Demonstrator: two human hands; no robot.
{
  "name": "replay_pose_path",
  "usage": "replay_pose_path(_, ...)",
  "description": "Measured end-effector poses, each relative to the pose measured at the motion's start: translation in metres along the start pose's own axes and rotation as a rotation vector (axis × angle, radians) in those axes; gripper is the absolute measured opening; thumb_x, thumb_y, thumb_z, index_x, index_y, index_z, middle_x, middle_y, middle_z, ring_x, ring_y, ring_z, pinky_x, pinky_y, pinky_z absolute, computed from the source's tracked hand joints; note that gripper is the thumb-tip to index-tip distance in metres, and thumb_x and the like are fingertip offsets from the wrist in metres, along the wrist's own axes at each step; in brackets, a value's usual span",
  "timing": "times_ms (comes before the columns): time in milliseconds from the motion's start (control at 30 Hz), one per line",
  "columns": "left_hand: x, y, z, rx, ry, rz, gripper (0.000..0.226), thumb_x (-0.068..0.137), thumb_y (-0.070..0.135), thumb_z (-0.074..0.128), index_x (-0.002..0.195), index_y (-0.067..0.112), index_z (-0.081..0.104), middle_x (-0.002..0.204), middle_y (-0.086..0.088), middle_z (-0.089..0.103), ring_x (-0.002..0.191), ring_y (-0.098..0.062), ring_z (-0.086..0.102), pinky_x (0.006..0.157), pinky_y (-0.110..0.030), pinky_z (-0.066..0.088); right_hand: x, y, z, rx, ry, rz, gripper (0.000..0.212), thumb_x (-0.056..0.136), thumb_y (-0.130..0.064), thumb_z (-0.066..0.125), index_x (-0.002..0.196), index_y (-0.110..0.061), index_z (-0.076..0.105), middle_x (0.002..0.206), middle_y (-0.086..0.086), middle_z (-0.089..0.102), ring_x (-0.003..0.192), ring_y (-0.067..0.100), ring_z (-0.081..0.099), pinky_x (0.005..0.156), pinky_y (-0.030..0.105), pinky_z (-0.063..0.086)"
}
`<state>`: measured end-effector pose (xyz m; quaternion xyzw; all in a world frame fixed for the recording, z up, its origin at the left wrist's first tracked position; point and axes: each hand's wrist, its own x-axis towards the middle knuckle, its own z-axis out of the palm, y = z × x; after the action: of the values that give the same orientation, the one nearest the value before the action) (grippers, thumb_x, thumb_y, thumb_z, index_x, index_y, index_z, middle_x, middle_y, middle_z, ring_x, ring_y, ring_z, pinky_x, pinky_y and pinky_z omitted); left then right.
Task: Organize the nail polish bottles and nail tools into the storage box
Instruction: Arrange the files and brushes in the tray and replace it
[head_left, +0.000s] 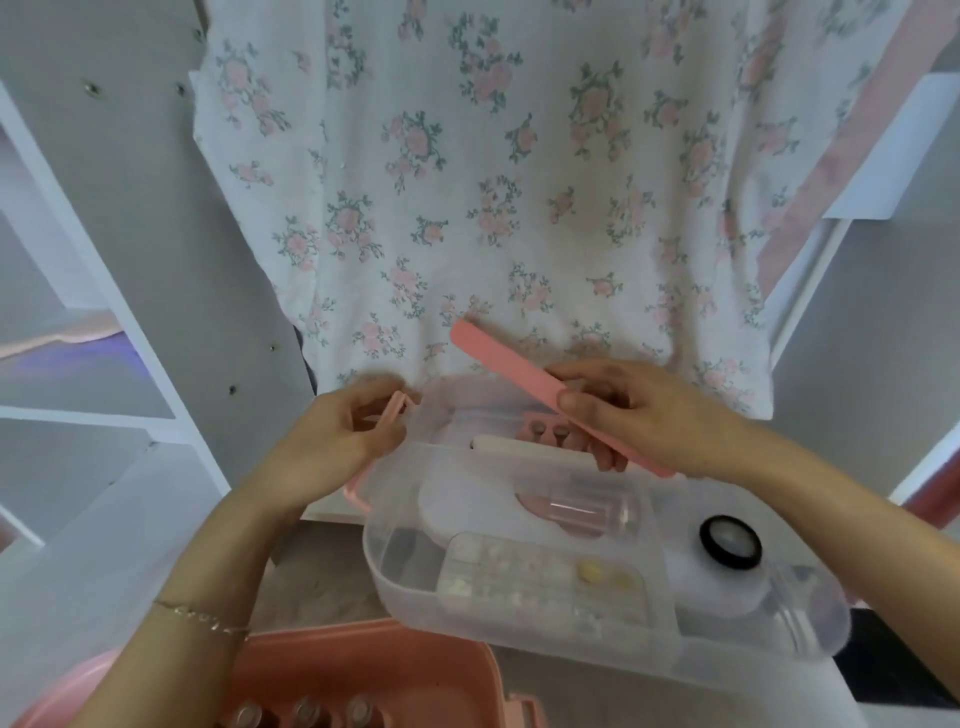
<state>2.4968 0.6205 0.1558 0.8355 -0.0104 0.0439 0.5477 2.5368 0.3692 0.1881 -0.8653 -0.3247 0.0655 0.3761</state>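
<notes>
A clear plastic tray (395, 582) with a pink handle is held up at centre. My left hand (332, 441) grips the pink handle (392, 410) at the tray's far left. My right hand (628, 410) pinches a long pink nail file (509, 371) above the tray's back edge, its tip pointing up-left. Inside the tray lie a white buffer block (519, 446), a clear pink bottle (587, 512), a clear case of nail tips (545, 577), a black-rimmed round jar (730, 540) and a pink holder with drill bits (550, 428).
The pink storage box (363, 660) sits open at bottom left with several nail polish bottles (306, 712) standing in it. A floral cloth (519, 182) hangs behind. White shelves (78, 410) flank both sides. A grey surface lies below.
</notes>
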Motion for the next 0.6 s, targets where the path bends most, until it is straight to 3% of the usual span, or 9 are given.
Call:
replay_pose_path(67, 0.001, 0.000, -0.004, 0.040, 0.065, 0.002, 0.031, 0.086, 0.007, 0.060, 0.113, 0.022, 0.061, 0.109, 0.010, 0.063, 0.105, -0.005, 0.058, 0.075, -0.002, 0.041, 0.007, -0.004, 0.003, -0.036, 0.019, -0.016, 0.024, 0.095, -0.020, 0.043, 0.114, -0.017, 0.058, 0.062, -0.008, 0.061, 0.052, 0.002, 0.057, 0.051, 0.012, 0.047)
replay_pose_path(133, 0.001, 0.004, -0.005, 0.072, 0.132, 0.051, 0.030, 0.085, 0.024, 0.062, 0.115, 0.026, 0.061, 0.110, 0.020, 0.060, 0.103, 0.006, 0.056, 0.074, 0.001, 0.037, 0.014, -0.011, 0.008, 0.035, -0.007, -0.025, 0.021, 0.096, -0.015, 0.043, 0.108, -0.011, 0.059, 0.070, -0.005, 0.065, 0.063, 0.009, 0.062, 0.060, 0.020, 0.053)
replay_pose_path(200, -0.001, 0.012, -0.002, 0.005, 0.162, 0.106, 0.025, 0.077, 0.042, 0.060, 0.099, 0.030, 0.066, 0.093, 0.026, 0.065, 0.089, 0.013, 0.058, 0.069, 0.003, 0.038, 0.021, -0.019, 0.015, 0.087, -0.038, -0.048, 0.014, 0.094, -0.015, 0.046, 0.104, -0.019, 0.055, 0.076, -0.008, 0.067, 0.068, 0.011, 0.064, 0.066, 0.024, 0.054)
replay_pose_path(267, -0.002, 0.019, 0.005, -0.097, 0.213, 0.146, 0.027, 0.071, 0.050, 0.057, 0.082, 0.028, 0.069, 0.081, 0.016, 0.071, 0.078, 0.005, 0.062, 0.070, -0.003, 0.043, 0.028, -0.027, 0.022, 0.143, -0.064, -0.053, 0.012, 0.090, -0.020, 0.053, 0.101, -0.024, 0.049, 0.080, -0.011, 0.070, 0.069, 0.009, 0.066, 0.069, 0.023, 0.053)
replay_pose_path(367, 0.000, 0.025, 0.014, -0.372, 0.302, 0.141, 0.019, 0.083, 0.031, 0.059, 0.077, 0.016, 0.068, 0.084, -0.010, 0.071, 0.078, -0.016, 0.064, 0.077, -0.028, 0.050, 0.036, -0.032, 0.024, 0.124, -0.030, -0.087, 0.007, 0.089, -0.029, 0.055, 0.094, -0.025, 0.053, 0.084, -0.013, 0.070, 0.075, 0.006, 0.065, 0.073, 0.021, 0.050)
replay_pose_path(467, 0.002, 0.028, 0.010, -0.597, 0.325, 0.161, 0.017, 0.089, 0.019, 0.052, 0.080, 0.010, 0.062, 0.072, -0.001, 0.069, 0.071, -0.011, 0.064, 0.066, -0.020, 0.054, 0.047, -0.014, 0.013, -0.140, 0.006, -0.085, 0.018, 0.092, -0.026, 0.050, 0.098, -0.017, 0.064, 0.091, -0.007, 0.063, 0.085, 0.009, 0.058, 0.074, 0.013, 0.041)
replay_pose_path(533, 0.002, 0.026, 0.005, -0.586, 0.314, 0.181, 0.020, 0.092, 0.020, 0.048, 0.081, 0.009, 0.061, 0.072, 0.001, 0.069, 0.071, -0.012, 0.065, 0.068, -0.021, 0.056, 0.054, 0.003, 0.010, -0.254, -0.117, 0.006, 0.019, 0.089, -0.021, 0.055, 0.103, -0.017, 0.067, 0.094, -0.009, 0.061, 0.086, 0.008, 0.058, 0.072, 0.006, 0.038)
replay_pose_path(600, 0.001, 0.024, 0.003, -0.553, 0.310, 0.192, 0.023, 0.092, 0.024, 0.047, 0.081, 0.009, 0.060, 0.069, 0.001, 0.067, 0.069, -0.012, 0.064, 0.068, -0.023, 0.056, 0.061, 0.014, 0.016, -0.318, -0.249, 0.069, 0.025, 0.087, -0.023, 0.059, 0.110, -0.020, 0.065, 0.101, -0.015, 0.061, 0.092, 0.001, 0.055, 0.079, 0.006, 0.037)
